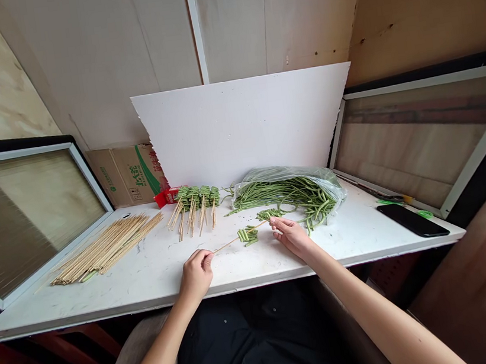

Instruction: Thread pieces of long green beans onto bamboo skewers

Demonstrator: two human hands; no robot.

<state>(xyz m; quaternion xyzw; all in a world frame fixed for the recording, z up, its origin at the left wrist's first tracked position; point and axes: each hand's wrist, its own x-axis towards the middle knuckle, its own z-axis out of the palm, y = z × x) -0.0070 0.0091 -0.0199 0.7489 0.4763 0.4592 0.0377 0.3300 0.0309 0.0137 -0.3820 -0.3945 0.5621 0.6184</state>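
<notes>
Pinched in my left hand (pixel 198 273) is one end of a thin bamboo skewer (pixel 226 245), held slantwise above the front of the white table. My right hand (pixel 292 235) has its thumb and forefinger closed at the far end of the same skewer. Short cut pieces of green bean (pixel 247 234) sit between the hands, at least some of them threaded crosswise on the skewer. Just beyond my right hand lies a small heap of cut bean pieces (pixel 269 214). A clear plastic bag (pixel 264 174) of long green beans (pixel 278 192) lies open behind it.
Loose bamboo skewers (pixel 103 248) lie at left. Bean-loaded skewers (pixel 198 197) are stacked at the back by a red packet (pixel 167 197) and a cardboard box (pixel 128 173). A white board (pixel 249 127) stands behind. At right are a black phone (pixel 411 219) and scissors (pixel 386 196).
</notes>
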